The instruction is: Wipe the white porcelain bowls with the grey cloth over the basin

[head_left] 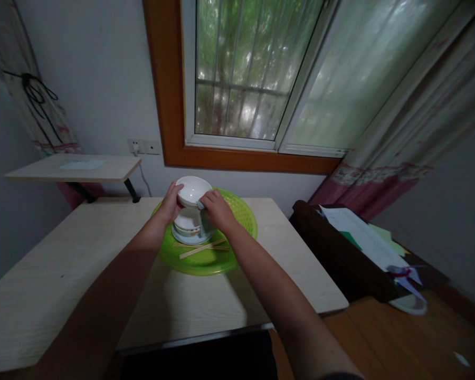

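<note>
Tilted toward me, a white bowl (193, 190) is held up above a green plastic basket (243, 214). My left hand (171, 203) grips the bowl's left side, thumb over the rim. At the bowl's right edge, my right hand (218, 210) is closed on a pale grey-blue cloth (205, 224), part of which hangs down. Beneath the raised bowl, another white bowl (187, 218) rests on a pale plate (190, 239) in the basket. Several wooden chopsticks (201, 248) lie crossed in front of the plate.
The basket stands on a light wooden table (122, 232) against the wall. A small raised shelf (43, 168) stands at the left rear. Right of the table is a dark brown piece of furniture (324, 248) with papers (364, 232) on it. A window (257, 68) is ahead.
</note>
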The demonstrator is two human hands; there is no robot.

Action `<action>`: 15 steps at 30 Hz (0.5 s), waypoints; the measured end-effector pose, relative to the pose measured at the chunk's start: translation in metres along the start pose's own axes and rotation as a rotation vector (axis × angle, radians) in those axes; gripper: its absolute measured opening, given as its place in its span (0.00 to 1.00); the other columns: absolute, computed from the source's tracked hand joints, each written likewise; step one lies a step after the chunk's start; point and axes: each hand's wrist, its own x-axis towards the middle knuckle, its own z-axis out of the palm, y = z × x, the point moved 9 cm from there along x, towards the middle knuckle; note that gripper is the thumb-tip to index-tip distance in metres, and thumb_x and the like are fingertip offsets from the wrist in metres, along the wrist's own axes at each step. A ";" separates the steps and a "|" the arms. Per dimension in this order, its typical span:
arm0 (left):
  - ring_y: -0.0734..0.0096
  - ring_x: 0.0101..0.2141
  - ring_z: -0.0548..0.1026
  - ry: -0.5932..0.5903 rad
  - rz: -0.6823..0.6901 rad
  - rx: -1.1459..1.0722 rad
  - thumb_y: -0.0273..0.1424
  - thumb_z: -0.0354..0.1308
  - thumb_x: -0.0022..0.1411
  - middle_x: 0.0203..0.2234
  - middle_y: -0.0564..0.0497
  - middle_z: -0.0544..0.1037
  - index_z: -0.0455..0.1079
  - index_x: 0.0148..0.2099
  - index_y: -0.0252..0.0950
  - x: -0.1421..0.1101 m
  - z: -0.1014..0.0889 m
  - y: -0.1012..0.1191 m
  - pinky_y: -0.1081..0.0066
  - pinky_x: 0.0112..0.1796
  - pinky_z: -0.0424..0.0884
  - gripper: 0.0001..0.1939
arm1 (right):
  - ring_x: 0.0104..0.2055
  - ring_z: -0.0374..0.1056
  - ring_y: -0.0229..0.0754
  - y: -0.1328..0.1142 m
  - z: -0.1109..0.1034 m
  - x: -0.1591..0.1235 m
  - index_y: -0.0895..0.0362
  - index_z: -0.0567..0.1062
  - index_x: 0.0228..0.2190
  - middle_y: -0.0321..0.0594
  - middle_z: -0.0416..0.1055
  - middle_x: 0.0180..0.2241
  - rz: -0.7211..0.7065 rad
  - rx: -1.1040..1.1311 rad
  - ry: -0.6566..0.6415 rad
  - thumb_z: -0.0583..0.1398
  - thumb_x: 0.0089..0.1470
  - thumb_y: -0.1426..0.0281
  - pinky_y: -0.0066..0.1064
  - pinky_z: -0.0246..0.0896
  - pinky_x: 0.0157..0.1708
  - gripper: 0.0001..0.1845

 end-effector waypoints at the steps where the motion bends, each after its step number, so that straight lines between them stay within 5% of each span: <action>1: 0.57 0.50 0.77 0.004 0.026 0.013 0.45 0.57 0.61 0.48 0.48 0.80 0.61 0.64 0.41 -0.001 0.000 0.003 0.62 0.46 0.76 0.31 | 0.51 0.59 0.52 -0.001 0.000 0.000 0.57 0.77 0.43 0.46 0.74 0.45 -0.003 -0.021 -0.004 0.57 0.64 0.77 0.40 0.58 0.51 0.10; 8: 0.54 0.49 0.78 -0.031 0.062 0.128 0.46 0.52 0.61 0.50 0.46 0.80 0.60 0.67 0.43 -0.003 0.009 0.010 0.57 0.45 0.76 0.34 | 0.51 0.60 0.53 0.002 -0.001 -0.001 0.56 0.78 0.43 0.47 0.73 0.45 0.016 -0.070 -0.002 0.58 0.63 0.76 0.41 0.60 0.51 0.09; 15: 0.56 0.50 0.78 0.134 0.134 0.155 0.43 0.47 0.59 0.53 0.45 0.78 0.62 0.66 0.39 0.010 -0.017 0.006 0.62 0.42 0.77 0.33 | 0.55 0.62 0.48 0.015 -0.008 -0.002 0.52 0.74 0.50 0.44 0.67 0.52 0.066 0.261 0.227 0.58 0.58 0.79 0.40 0.63 0.56 0.19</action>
